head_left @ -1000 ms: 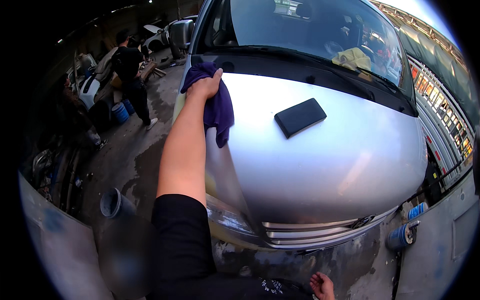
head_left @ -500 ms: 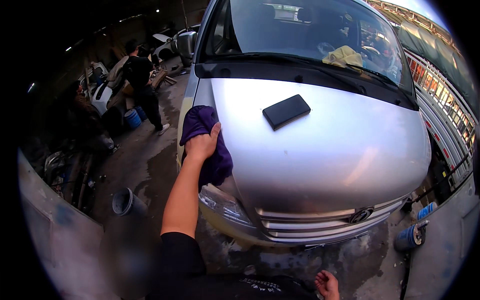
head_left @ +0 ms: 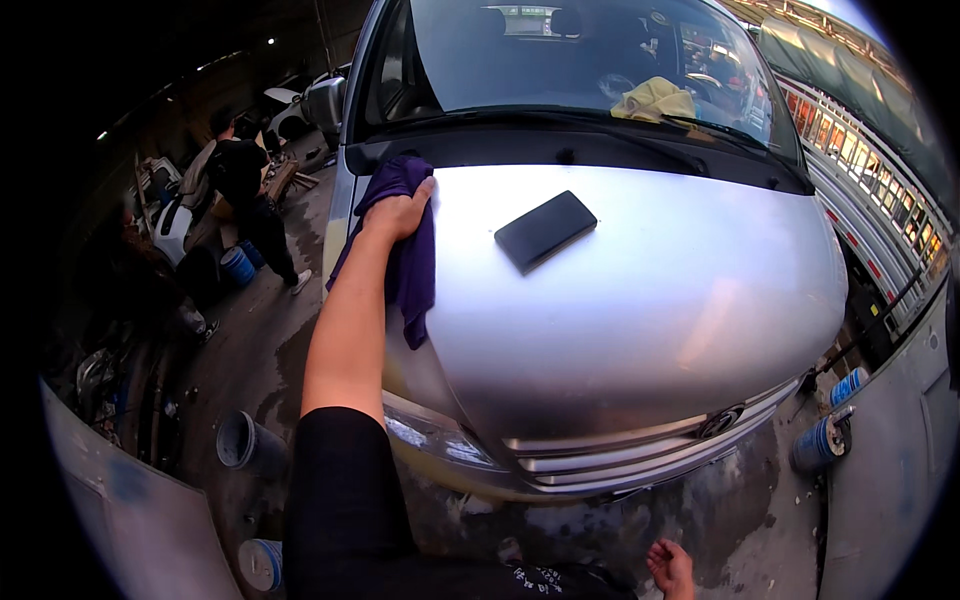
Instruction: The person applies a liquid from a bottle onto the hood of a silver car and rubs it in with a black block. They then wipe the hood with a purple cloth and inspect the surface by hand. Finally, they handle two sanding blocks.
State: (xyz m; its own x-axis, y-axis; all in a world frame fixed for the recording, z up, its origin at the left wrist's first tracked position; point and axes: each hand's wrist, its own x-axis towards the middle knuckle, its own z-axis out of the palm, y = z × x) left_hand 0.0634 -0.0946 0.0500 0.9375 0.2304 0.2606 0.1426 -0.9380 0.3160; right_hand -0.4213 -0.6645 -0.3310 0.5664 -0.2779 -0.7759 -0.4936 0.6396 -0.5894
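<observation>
Silver paint covers the van hood (head_left: 600,310). The left hand (head_left: 395,214) clasps a purple cloth (head_left: 412,285) against the hood's left edge, its fingertips apparently hidden in the folds. Well apart from it, the right hand (head_left: 672,568) hangs low, loosely curled. On the hood lies a black block (head_left: 546,232); beyond, a yellow cloth (head_left: 653,101) shows through the windshield (head_left: 500,70). At left, a dark bucket (head_left: 262,448) stands on the floor (head_left: 255,355).
</observation>
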